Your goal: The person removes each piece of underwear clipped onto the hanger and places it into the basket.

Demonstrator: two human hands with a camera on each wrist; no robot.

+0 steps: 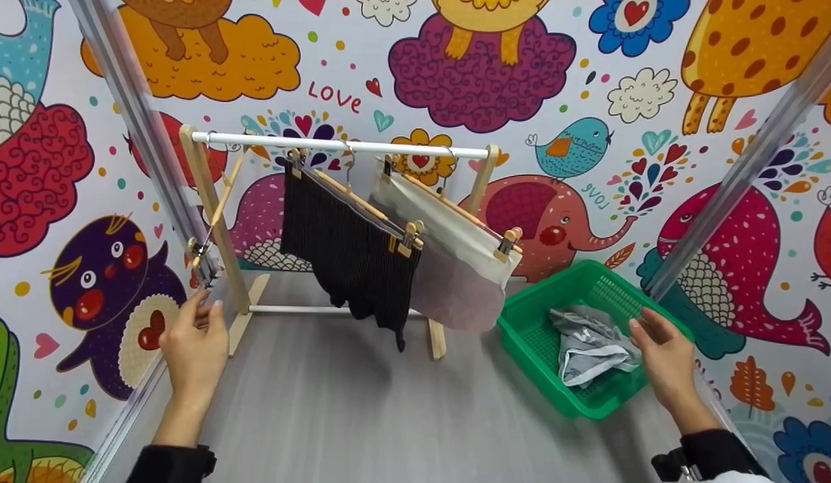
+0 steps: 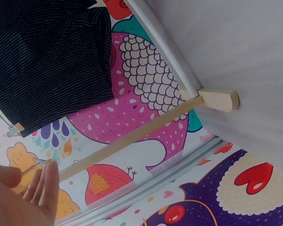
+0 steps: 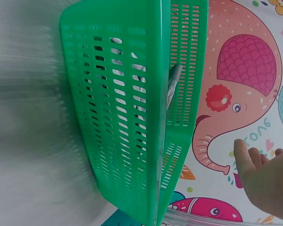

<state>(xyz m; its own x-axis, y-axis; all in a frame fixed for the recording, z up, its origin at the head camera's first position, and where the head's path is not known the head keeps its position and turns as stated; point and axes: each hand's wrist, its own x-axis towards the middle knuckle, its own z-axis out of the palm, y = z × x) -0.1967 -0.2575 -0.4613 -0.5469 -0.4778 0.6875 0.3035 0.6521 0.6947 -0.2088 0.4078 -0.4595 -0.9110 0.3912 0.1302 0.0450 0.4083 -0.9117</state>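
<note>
In the head view the left hand [image 1: 195, 342] is raised below an empty clip hanger [image 1: 220, 201] at the rack's left end, fingers loosely bent and holding nothing. The right hand [image 1: 667, 362] hovers over the right side of a green basket [image 1: 556, 389], with nothing held. Grey cloth with white trim [image 1: 593, 355] lies in the basket. Dark striped shorts [image 1: 351, 248] and a white and grey garment [image 1: 455, 282] hang from clip hangers on the rack's white rod [image 1: 415, 149]. The left wrist view shows the left hand [image 2: 28, 195] near the rack's wooden post [image 2: 127, 139].
The rack's wooden feet [image 1: 436, 339] and lower white bar [image 1: 301, 309] stand on the grey surface [image 1: 361, 429]. Patterned walls with metal edge strips [image 1: 137, 121] enclose the back and sides. The basket is close to the right wall.
</note>
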